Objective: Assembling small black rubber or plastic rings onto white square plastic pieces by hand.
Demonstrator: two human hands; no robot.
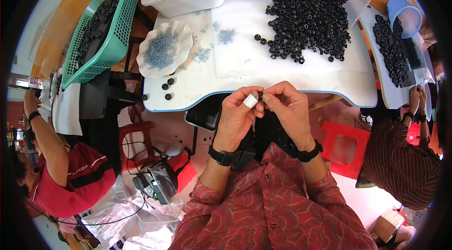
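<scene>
Red shirt [263, 198], with left hand [235, 117] and right hand [289, 113] pinching a small black piece [260, 95].
Both hands, nearly closed, meet before the near edge of the counter [195, 83]; beyond lie black rings [308, 19] and a scalloped dish [184, 31].

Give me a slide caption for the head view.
Left grip and right grip meet at a small black part, beside a white table strewn with black pieces.

Over on the bench [202, 80], a dish [184, 31] holding rings [160, 48] sits left, a tub [190, 4] behind it at the back edge, a basket [107, 57] farther left, and parts [308, 19] heaped at back right.
</scene>
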